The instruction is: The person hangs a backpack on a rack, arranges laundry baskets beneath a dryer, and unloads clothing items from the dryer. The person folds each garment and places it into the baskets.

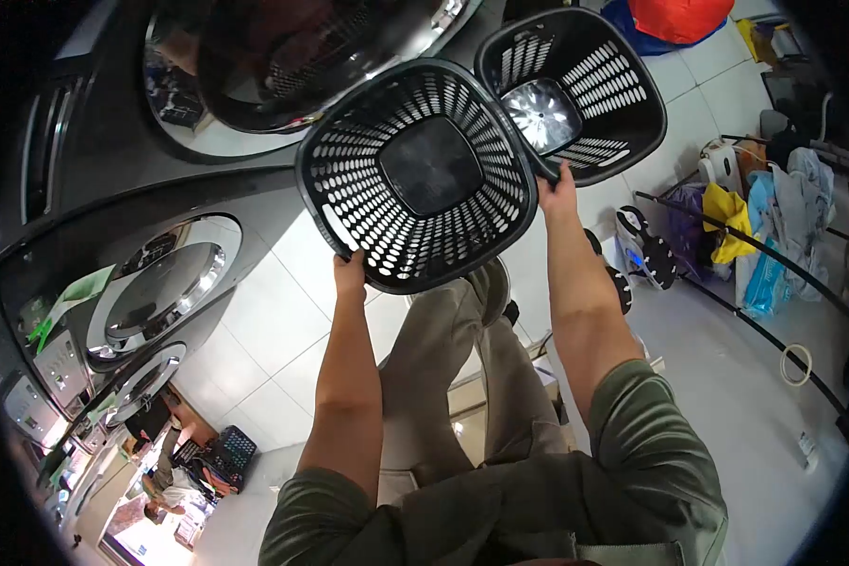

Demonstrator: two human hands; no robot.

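Note:
A black perforated plastic basket (pixel 431 165) hangs in front of me, its open top facing up and nothing inside. My left hand (pixel 351 275) is closed on its rim at the lower left. On the right side, my right hand (pixel 557 191) grips the rim, where it meets a second black basket (pixel 623 94). That second basket stands just behind and to the right, with a shiny metallic round thing (pixel 541 114) showing in its bottom. Whether my right hand also touches the second basket, I cannot tell.
Dark front-loading machines with round doors (pixel 165 274) line the left. A red bundle (pixel 674 19) lies at the top right. Rack rails (pixel 774 253), bags and dark shoes (pixel 645 247) are on the right. Another person (pixel 160 486) and a dark crate (pixel 229 457) show at the lower left.

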